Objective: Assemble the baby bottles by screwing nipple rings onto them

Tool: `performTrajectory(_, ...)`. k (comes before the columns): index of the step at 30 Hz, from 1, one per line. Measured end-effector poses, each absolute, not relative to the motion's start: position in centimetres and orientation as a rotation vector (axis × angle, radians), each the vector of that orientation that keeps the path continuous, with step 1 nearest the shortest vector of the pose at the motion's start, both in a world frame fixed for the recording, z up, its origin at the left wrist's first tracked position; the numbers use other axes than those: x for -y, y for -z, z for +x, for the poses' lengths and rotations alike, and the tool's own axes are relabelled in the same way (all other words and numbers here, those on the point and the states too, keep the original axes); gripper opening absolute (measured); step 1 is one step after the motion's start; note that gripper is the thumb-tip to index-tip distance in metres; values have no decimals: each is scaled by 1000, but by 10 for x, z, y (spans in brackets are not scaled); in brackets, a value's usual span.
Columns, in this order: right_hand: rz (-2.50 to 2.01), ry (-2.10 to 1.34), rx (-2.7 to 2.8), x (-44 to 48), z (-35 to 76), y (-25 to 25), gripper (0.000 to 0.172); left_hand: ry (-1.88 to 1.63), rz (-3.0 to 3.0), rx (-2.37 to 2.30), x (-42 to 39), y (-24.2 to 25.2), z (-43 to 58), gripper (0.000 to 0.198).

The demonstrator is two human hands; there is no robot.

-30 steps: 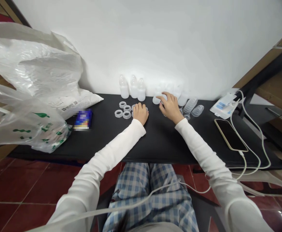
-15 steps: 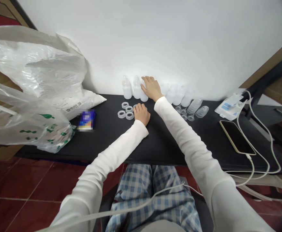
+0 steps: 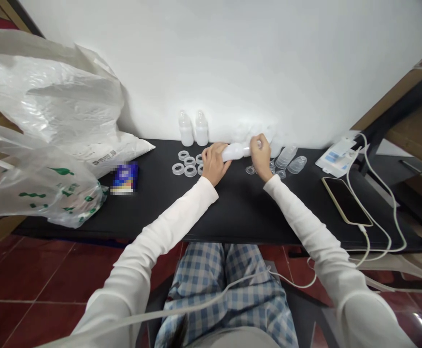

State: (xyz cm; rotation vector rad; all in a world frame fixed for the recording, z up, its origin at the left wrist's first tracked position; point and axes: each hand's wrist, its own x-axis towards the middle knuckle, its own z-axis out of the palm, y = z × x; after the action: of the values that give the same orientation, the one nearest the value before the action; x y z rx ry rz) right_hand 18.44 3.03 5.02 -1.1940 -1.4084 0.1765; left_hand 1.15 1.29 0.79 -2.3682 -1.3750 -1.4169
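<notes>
A white bottle (image 3: 233,152) lies sideways in the air between my hands, its neck toward the right. My left hand (image 3: 214,162) is wrapped round its base end. My right hand (image 3: 260,153) is closed at the neck end; what its fingers pinch there is too small to make out. Two capped bottles (image 3: 201,128) stand upright by the wall on the left. Several clear rings (image 3: 190,170) lie left of my left hand. Behind and beside my right hand are more white bottles, small clear teat-like pieces (image 3: 281,173) and clear caps (image 3: 297,165).
Large white plastic bags (image 3: 51,106) fill the left side of the black table (image 3: 240,212). A blue packet (image 3: 125,178) lies beside them. On the right are a phone (image 3: 346,201) with cables and a white case (image 3: 336,157).
One bottle has left the wall and is now held sideways between my hands. My left hand has moved from the rings onto it; my right hand has moved right and down.
</notes>
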Motion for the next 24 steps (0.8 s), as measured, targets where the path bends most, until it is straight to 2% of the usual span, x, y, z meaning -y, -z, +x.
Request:
performTrajectory(2,-1221,-251,1347,-21,198,-40,45,1409,-2507,1187,-13,-8,10,45)
performTrajectory(4,-1232,-273,1318,-12,207,-36,47,1396,-2642,1065,-11,-10,11,51)
performTrajectory(8,-1199,-252,1374,5,214,-37,50,1492,-2888,1125,-2,-17,11,56)
performTrajectory(11,-1114,-401,1496,11,217,-42,45,1767,-2948,1276,0,-25,8,51)
performTrajectory(15,-907,-756,1604,12,223,-50,45,2253,-2865,1566,-8,-32,1,60)
performTrajectory(18,-763,-935,1617,13,229,-58,45,2409,-2819,1689,-15,-32,-2,64)
performTrajectory(21,-730,-1037,1578,13,232,-59,46,2427,-2758,1665,-17,-30,-2,64)
performTrajectory(24,-869,-1036,1533,11,229,-52,49,2253,-2753,1610,-11,-33,-1,61)
